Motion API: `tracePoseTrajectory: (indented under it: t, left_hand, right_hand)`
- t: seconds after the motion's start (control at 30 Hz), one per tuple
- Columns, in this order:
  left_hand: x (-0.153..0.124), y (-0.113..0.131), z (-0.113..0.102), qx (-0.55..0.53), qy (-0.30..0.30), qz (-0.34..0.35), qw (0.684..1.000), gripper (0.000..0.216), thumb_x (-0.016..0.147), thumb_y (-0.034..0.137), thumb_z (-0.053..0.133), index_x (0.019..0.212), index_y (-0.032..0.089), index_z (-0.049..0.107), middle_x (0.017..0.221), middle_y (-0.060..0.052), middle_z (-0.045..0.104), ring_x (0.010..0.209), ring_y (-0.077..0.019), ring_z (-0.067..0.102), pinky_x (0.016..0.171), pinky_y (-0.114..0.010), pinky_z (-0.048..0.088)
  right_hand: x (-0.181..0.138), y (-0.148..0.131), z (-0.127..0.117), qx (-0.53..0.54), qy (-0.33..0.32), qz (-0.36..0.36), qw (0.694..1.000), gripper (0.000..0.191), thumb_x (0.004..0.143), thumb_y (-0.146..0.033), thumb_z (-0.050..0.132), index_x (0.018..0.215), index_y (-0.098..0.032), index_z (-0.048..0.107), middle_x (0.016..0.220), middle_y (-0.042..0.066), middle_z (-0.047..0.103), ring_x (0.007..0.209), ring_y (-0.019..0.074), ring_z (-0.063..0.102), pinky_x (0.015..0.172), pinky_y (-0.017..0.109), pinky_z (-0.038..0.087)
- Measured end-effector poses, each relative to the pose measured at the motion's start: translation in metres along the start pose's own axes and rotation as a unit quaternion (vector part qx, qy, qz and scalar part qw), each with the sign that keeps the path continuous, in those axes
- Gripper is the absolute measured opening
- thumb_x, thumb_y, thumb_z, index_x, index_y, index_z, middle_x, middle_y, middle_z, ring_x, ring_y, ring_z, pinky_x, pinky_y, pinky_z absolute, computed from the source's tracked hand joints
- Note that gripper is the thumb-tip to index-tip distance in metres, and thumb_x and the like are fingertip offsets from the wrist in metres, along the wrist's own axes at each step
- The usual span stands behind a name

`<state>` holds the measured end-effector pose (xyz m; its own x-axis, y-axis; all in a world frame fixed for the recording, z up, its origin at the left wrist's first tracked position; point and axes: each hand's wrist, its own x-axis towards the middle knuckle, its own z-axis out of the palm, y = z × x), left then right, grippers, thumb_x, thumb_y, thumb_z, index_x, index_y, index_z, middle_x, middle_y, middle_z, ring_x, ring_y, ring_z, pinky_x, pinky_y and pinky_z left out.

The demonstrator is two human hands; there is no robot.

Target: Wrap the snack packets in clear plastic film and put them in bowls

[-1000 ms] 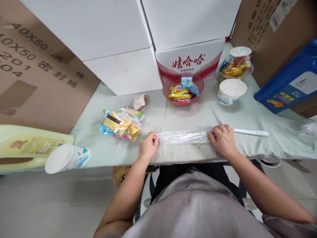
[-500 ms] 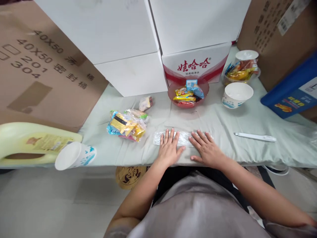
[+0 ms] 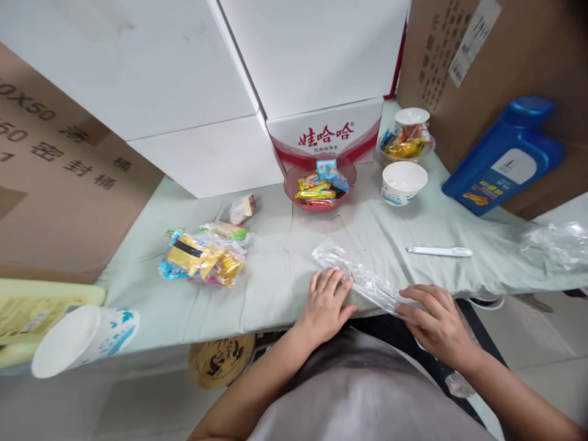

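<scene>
Seen from the head camera, a person in a grey top (image 3: 344,398) is working at a cloth-covered table (image 3: 271,269), where a red bowl (image 3: 301,202) of wrapped snacks (image 3: 316,187) is standing just in front of a white carton (image 3: 326,138) with red lettering. A strip of clear plastic (image 3: 362,275) is lying aslant on the person's side of the bowl, its far end directly before the bowl and its near end reaching the table edge, off to the bowl's right. The left hand (image 3: 325,309), almost straight in front of the bowl, is resting at the strip's left side, its fingers parted and gripping nothing. The right hand (image 3: 436,324), in front of the bowl and well to its right, is touching the strip's near end with bent fingers; whether they are pinching the plastic, one cannot tell. A white pen-shaped tool (image 3: 440,252) is lying to the bowl's right and nearer the person. Farther right of the bowl than a paper cup (image 3: 399,197), a blue bottle (image 3: 498,165) is leaning. Left of the bowl, a pile of snack packets (image 3: 197,254) is lying on the cloth.
</scene>
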<state>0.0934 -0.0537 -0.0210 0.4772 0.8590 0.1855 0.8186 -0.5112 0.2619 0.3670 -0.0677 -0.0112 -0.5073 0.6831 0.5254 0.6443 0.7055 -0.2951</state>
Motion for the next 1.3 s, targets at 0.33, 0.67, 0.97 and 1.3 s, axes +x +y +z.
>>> tracePoseTrajectory:
  t: [0.33, 0.67, 0.97, 1.3]
  left_hand:
    - [0.003, -0.027, -0.008, -0.088, -0.106, 0.109, 0.984, 0.044, 0.088, 0.038, 0.060, 0.130, 0.027, 0.055, 0.149, -0.007, 0.045, 0.145, -0.0274, 0.028, 0.118, -0.058, 0.013]
    - [0.004, -0.026, -0.008, -0.085, -0.107, 0.113, 0.984, 0.042, 0.088, 0.040, 0.059, 0.128, 0.026, 0.058, 0.140, -0.008, 0.055, 0.141, -0.0272, 0.036, 0.119, -0.055, 0.009]
    - [0.004, -0.025, -0.008, -0.082, -0.096, 0.106, 0.986, 0.043, 0.086, 0.042, 0.062, 0.126, 0.028, 0.060, 0.135, -0.008, 0.057, 0.139, -0.0279, 0.038, 0.119, -0.055, 0.013]
    - [0.004, -0.024, -0.008, -0.077, -0.083, 0.112, 0.987, 0.045, 0.084, 0.046, 0.064, 0.125, 0.028, 0.061, 0.132, -0.010, 0.058, 0.137, -0.0296, 0.041, 0.117, -0.057, 0.016]
  right_hand:
    - [0.074, -0.003, -0.044, 0.297, -0.248, -0.032, 0.922, 0.021, 0.098, -0.019, 0.044, 0.107, -0.020, 0.063, 0.091, 0.007, 0.069, 0.088, 0.0159, 0.063, 0.079, 0.030, 0.048]
    - [0.167, 0.056, 0.075, 0.106, -0.277, 0.060, 0.953, 0.015, 0.085, -0.027, 0.067, 0.096, -0.019, 0.069, 0.085, 0.005, 0.071, 0.078, 0.0202, 0.065, 0.068, 0.028, 0.044]
    - [0.150, 0.070, 0.095, 0.141, -0.121, -0.026, 0.982, 0.028, 0.093, -0.039, 0.055, 0.104, -0.017, 0.067, 0.098, 0.012, 0.066, 0.096, 0.0241, 0.057, 0.087, 0.037, 0.047]
    - [0.154, 0.064, 0.095, 0.141, -0.096, -0.072, 0.983, 0.022, 0.095, -0.033, 0.054, 0.094, -0.018, 0.070, 0.091, 0.010, 0.065, 0.090, 0.0219, 0.053, 0.084, 0.035, 0.044]
